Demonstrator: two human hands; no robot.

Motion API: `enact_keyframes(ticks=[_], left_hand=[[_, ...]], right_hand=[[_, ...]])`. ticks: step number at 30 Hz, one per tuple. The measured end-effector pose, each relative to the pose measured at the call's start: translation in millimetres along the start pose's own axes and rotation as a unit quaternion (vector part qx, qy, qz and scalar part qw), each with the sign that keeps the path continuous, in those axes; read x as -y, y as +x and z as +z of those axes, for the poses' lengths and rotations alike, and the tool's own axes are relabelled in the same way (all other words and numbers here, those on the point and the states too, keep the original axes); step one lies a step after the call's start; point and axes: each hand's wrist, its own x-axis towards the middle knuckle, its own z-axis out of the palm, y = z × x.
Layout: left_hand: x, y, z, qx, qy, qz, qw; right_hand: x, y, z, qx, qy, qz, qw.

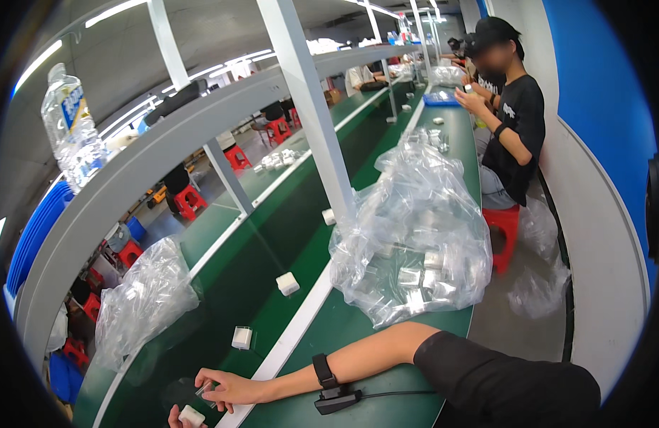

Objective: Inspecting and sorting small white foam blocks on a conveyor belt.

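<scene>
My right hand reaches left across the green belt, its forearm coming in from the right with a black wrist strap and a cabled device. Its fingertips pinch a small clear plastic bag lying on the belt. Only the fingers of my left hand show at the bottom edge, and they hold a small white block just below my right hand.
More white blocks lie spaced along the belt. A big heap of clear bags sits on the right table strip, another at the left. A grey shelf on white posts carries a water bottle. A co-worker sits on a red stool.
</scene>
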Motion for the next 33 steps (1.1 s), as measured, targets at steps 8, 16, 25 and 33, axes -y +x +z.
enact_keyframes(ticks=[8, 16, 25, 33], left_hand=[[6.3, 3.3, -4.5, -0.018, -0.031, -0.051, 0.998], [15.3, 5.6, 12.1, -0.018, 0.009, -0.013, 1.0], [-3.7, -2.9, 26.0, 0.052, -0.039, -0.027, 0.997], [-8.4, -4.6, 30.9, 0.076, -0.021, -0.025, 0.997]], right_hand=[[-5.3, 1.7, 6.2, 0.062, -0.025, -0.048, 0.997], [6.6, -13.9, 1.4, 0.081, -0.113, -0.072, 0.988], [27.8, -18.3, -6.3, 0.084, -0.083, 0.01, 0.993], [30.3, -17.4, -1.1, 0.074, -0.102, 0.009, 0.992]])
